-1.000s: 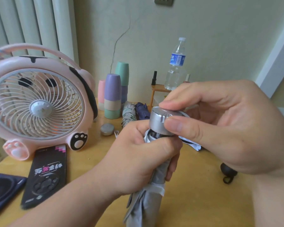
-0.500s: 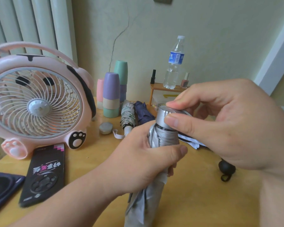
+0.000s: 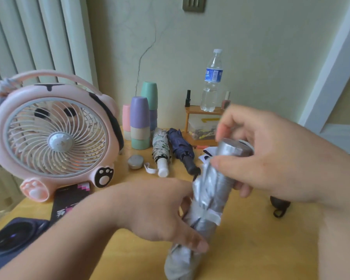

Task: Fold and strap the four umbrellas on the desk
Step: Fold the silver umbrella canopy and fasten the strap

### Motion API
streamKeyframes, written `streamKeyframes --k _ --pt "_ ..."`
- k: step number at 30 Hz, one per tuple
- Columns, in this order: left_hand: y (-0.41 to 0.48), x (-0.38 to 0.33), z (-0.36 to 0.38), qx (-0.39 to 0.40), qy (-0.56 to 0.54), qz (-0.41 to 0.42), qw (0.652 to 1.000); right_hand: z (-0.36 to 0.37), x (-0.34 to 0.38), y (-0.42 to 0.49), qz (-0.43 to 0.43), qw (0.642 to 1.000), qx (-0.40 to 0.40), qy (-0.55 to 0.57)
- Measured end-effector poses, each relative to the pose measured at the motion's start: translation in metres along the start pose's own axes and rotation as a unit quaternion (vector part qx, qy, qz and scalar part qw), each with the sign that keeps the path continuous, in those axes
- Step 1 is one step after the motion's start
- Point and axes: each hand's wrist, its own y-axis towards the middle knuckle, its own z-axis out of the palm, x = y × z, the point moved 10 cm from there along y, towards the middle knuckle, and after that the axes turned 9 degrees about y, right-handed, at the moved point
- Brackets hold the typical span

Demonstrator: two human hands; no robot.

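A silver folding umbrella stands tilted over the wooden desk, its metal handle cap on top. My right hand grips the upper end, thumb and fingers curled round the cap. My left hand holds the lower fabric, fingers wrapped behind it near a white strap tab. Two folded umbrellas lie at the back: a patterned white one and a navy one. A dark handle with a loop shows behind my right wrist.
A pink cat-shaped fan fills the left. Stacked pastel cups, a small round tin, a water bottle on a small wooden shelf, a black remote and a dark device sit around.
My left hand slid down the silver umbrella from just under the cap to the lower fabric. My right hand took a fuller grip on the top and tilted it rightward.
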Motion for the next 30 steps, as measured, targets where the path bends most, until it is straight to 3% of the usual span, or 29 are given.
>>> streamKeyframes --k 5,8,10,13,14,16,19,21,23,25,27,30 --pt "0.014 -0.015 0.013 -0.042 -0.019 0.011 0.999 -0.011 -0.028 -0.032 0.122 0.991 0.056 0.026" --pt "0.01 -0.011 0.0 -0.092 0.066 0.022 0.993 0.002 -0.057 -0.057 0.207 0.967 0.12 0.083" --pt "0.005 -0.007 -0.015 -0.157 0.134 0.034 0.978 0.025 -0.068 -0.072 0.224 0.952 0.179 0.112" --pt "0.003 -0.007 -0.03 -0.272 0.246 0.063 0.928 0.079 -0.077 -0.083 0.226 0.931 0.236 0.164" --pt "0.004 -0.005 -0.033 -0.292 0.255 0.055 0.92 0.097 -0.078 -0.082 0.23 0.919 0.23 0.223" --pt "0.004 0.008 -0.041 -0.304 0.221 0.011 0.927 0.113 -0.098 -0.075 0.255 0.903 0.145 0.315" --pt "-0.017 0.037 -0.071 -0.389 0.097 -0.063 0.914 0.117 -0.129 -0.05 0.286 0.894 0.006 0.344" --pt "-0.038 0.059 -0.088 -0.457 -0.002 -0.108 0.883 0.117 -0.132 -0.015 0.274 0.903 -0.038 0.329" --pt "-0.046 0.07 -0.092 -0.471 -0.037 -0.138 0.871 0.108 -0.132 0.03 0.25 0.917 -0.096 0.295" --pt "-0.042 0.074 -0.089 -0.457 -0.034 -0.151 0.876 0.101 -0.13 0.064 0.239 0.94 -0.108 0.217" --pt "-0.035 0.078 -0.084 -0.437 -0.026 -0.165 0.884 0.097 -0.128 0.076 0.239 0.966 -0.075 0.057" --pt "-0.023 0.085 -0.074 -0.403 0.002 -0.181 0.897 0.078 -0.13 0.063 0.215 0.97 -0.089 -0.072"
